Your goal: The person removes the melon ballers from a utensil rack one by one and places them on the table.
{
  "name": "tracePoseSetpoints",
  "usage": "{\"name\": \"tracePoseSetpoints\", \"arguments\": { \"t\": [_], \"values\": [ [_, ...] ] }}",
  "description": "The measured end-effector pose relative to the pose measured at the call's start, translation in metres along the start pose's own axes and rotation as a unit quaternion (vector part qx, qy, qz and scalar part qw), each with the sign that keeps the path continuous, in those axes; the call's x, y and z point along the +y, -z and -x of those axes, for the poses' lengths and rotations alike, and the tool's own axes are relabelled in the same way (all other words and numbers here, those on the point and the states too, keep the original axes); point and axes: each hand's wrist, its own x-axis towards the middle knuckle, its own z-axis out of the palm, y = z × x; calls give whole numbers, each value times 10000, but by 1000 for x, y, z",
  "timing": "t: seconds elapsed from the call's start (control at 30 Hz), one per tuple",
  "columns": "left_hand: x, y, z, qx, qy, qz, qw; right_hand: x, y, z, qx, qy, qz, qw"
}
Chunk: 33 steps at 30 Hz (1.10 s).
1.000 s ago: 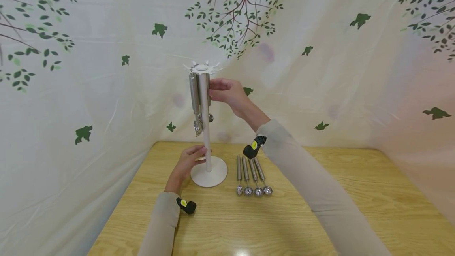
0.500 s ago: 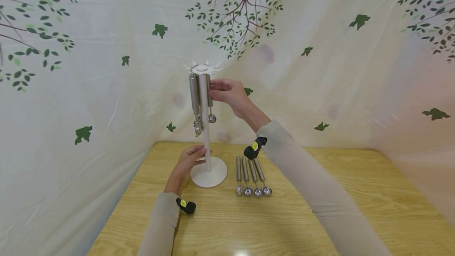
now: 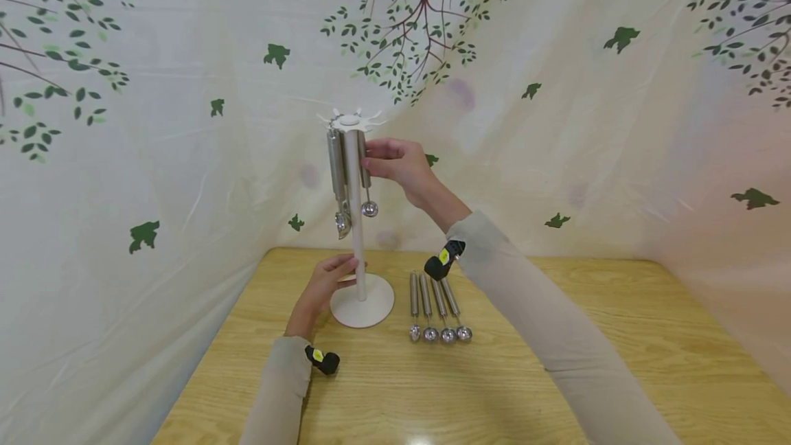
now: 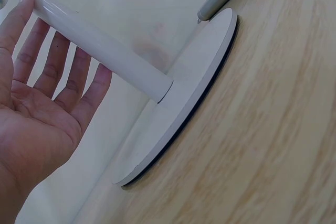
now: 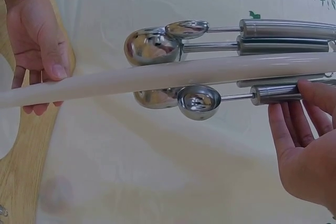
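Observation:
A white stand (image 3: 355,225) with a ring of hooks (image 3: 351,119) on top rises from a round base (image 3: 363,313). My left hand (image 3: 321,287) holds its pole low down, thumb and fingers on either side; the left wrist view shows the fingertips against the pole (image 4: 100,45). Just under the hooks, my right hand (image 3: 402,165) pinches the steel handle (image 5: 275,94) of a small round-bowled spoon (image 5: 199,102), which hangs bowl down. Whether its top loop sits on a hook is hidden. Several other steel spoons (image 3: 336,167) hang on the pole's left side and behind it.
Right of the base, several steel spoons (image 3: 440,304) lie in a row on the wooden table (image 3: 402,390), bowls toward me. A pale curtain (image 3: 525,156) with printed leaves closes off the back and sides.
The spoon in my right hand has shifted slightly right, so its bowl shows clear of the pole now. My left hand stays on the pole.

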Motion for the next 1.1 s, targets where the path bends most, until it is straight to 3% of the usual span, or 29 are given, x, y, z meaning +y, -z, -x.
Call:
{"name": "tracePoseSetpoints", "arguments": {
  "t": [1.1],
  "values": [
    [-3, 1, 0, -7, 31, -144, 9999, -12, 1, 0, 445, -189, 177, 9987]
  ]
}}
